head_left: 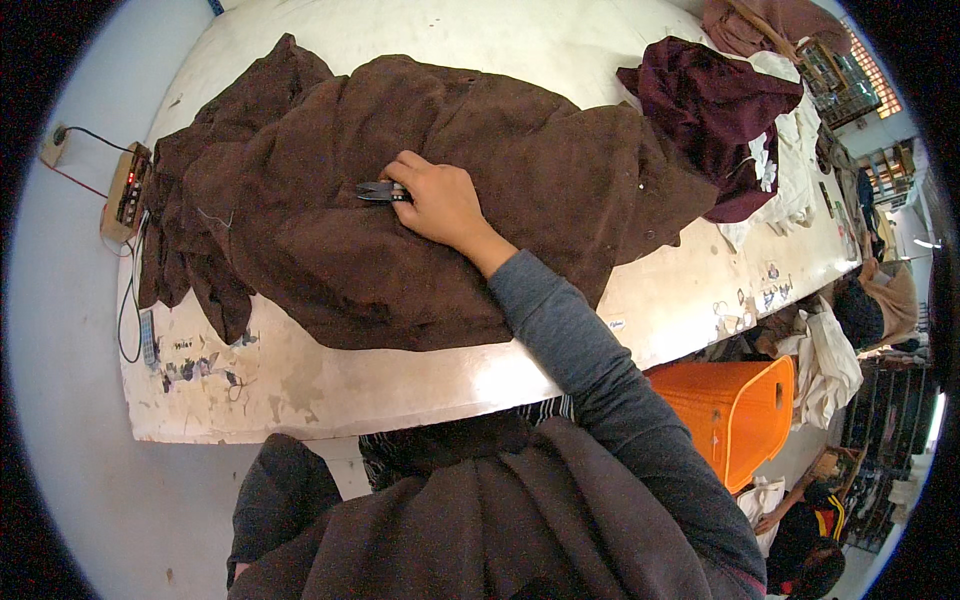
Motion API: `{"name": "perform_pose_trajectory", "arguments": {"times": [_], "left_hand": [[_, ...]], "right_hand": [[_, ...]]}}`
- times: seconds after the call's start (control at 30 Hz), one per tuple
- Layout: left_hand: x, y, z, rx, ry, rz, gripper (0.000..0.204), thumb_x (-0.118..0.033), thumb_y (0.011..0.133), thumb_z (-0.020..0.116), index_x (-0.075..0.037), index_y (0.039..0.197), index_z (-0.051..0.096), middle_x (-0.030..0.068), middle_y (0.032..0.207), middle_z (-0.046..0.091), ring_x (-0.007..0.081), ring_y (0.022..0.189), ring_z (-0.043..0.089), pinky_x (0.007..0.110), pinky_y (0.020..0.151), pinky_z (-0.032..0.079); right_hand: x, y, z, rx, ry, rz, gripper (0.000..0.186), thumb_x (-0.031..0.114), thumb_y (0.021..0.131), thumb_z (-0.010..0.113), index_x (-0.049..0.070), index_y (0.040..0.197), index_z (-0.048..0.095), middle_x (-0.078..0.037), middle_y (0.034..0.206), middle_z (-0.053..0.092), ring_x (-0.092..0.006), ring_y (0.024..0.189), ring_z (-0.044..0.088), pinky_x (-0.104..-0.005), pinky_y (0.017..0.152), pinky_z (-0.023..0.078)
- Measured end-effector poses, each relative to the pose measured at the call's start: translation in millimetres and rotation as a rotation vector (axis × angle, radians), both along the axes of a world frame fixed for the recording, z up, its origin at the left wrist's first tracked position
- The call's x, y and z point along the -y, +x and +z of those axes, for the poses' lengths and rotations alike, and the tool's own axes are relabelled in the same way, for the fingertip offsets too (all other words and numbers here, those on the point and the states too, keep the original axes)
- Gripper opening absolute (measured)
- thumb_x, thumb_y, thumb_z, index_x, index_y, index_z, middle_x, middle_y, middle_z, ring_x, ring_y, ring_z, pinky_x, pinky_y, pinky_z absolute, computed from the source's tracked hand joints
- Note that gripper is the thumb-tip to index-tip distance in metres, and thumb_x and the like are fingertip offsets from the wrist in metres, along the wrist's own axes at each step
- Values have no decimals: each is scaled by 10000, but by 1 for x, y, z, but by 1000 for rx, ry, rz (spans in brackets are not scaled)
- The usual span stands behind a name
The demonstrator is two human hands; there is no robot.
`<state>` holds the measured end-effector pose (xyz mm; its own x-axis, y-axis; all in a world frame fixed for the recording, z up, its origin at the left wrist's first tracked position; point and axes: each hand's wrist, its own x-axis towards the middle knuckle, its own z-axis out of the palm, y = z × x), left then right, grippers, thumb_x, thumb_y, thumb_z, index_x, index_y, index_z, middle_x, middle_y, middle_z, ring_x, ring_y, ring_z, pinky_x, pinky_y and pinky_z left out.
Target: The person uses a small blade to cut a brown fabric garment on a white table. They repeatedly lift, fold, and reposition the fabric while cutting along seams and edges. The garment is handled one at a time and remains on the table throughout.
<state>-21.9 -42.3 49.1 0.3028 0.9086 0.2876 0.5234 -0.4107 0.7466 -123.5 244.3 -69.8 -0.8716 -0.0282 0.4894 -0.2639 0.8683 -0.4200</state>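
A dark brown garment (330,230) lies crumpled and spread over the pale table. My right hand (440,202) rests on its middle, fingers closed round a small pair of black thread snips (376,191). The blades point left, just above the cloth. A loose pale thread (215,217) shows on the garment's left part, and small buttons or spots dot its right part. Of my left arm only the dark sleeve (285,490) is seen at the lower left; the hand itself does not show.
A maroon cloth (710,105) and white cloth (797,185) lie at the table's far right. On the left edge sits a power strip (126,195) with cables. An orange crate (735,415) stands below the table's right side. Another person (815,535) is at lower right.
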Motion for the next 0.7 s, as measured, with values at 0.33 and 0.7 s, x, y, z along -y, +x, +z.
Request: {"name": "perform_pose_trajectory", "arguments": {"times": [0.33,0.7], "left_hand": [[-1,4,2,-14,1,-34,369,-345,1029,547,-24,1129,697,134,1075,723,239,993,705,383,787,555],[84,-40,110,-108,301,-638,375,-347,1033,538,-24,1132,701,138,1097,725,238,1013,705,383,794,555]], "right_hand": [[0,0,-1,14,-14,8,271,161,779,689,117,1045,658,-79,965,612,-328,786,680,-456,717,546],[-2,6,9,-15,-151,68,267,200,787,715,124,1039,666,-84,964,622,-328,801,677,-445,696,536]]}}
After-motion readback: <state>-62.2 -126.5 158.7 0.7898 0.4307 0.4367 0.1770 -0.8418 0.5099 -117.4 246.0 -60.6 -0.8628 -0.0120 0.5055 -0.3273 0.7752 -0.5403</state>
